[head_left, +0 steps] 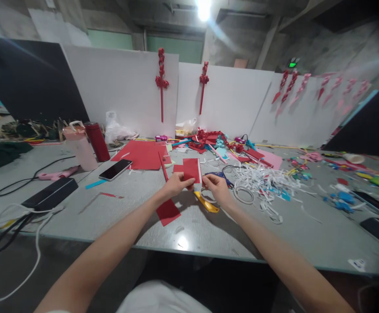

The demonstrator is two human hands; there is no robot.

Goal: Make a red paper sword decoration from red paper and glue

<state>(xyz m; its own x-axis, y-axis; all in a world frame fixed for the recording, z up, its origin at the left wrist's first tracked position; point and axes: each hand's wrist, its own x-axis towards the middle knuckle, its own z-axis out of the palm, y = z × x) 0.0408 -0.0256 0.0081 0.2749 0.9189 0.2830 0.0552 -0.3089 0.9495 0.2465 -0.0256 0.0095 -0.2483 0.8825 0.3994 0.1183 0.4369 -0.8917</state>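
Observation:
My left hand (175, 184) pinches the lower left of a small red paper piece (191, 169) held up over the table. A narrow white strip runs along the paper's right edge. Close to that edge is my right hand (216, 187), its fingers pinched together; what they hold, if anything, is too small to make out. Under the hands, a yellow cutter (207, 203) lies on the table. A red paper strip (168, 212) lies below my left hand. White tape rings (243, 195) rest to the right of my right hand.
Large red sheets (140, 155), a phone (115, 169), a pink bottle (81, 150) and a red bottle (97, 142) are at the left. Shredded white strips (257, 178) lie at the right. A white partition (121, 87) with red paper chains stands behind.

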